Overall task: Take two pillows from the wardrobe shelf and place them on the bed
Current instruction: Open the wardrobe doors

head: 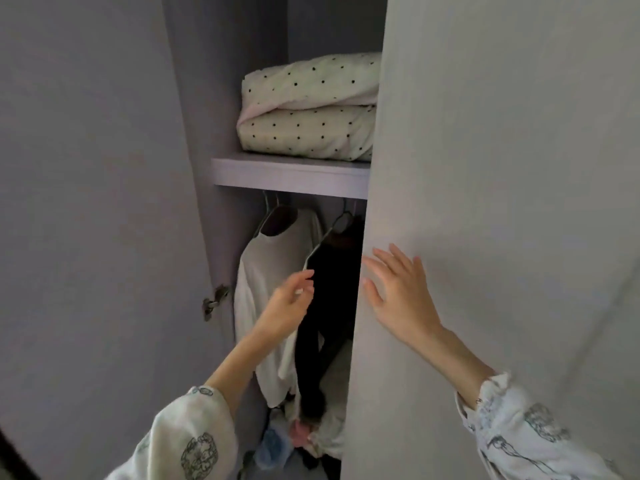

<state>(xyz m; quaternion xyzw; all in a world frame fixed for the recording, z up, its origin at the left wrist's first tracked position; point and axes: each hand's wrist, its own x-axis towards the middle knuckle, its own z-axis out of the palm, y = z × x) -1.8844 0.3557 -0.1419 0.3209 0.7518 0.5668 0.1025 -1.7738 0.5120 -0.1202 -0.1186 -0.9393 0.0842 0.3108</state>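
Observation:
Two cream pillows with black dots lie stacked on the wardrobe shelf point(291, 173), the upper pillow point(311, 84) resting on the lower pillow point(308, 136). The right door hides their right ends. My left hand point(289, 303) is raised below the shelf in front of the hanging clothes, fingers loosely curled and holding nothing. My right hand point(398, 292) lies flat with spread fingers against the inner edge of the right wardrobe door point(485, 202). Both hands are well below the pillows.
The left wardrobe door point(86, 202) stands open, with a metal hinge point(214, 301) at its edge. A white garment point(266, 299) and a black garment point(329, 306) hang on hangers under the shelf. Loose clothes point(298, 441) are piled on the wardrobe floor.

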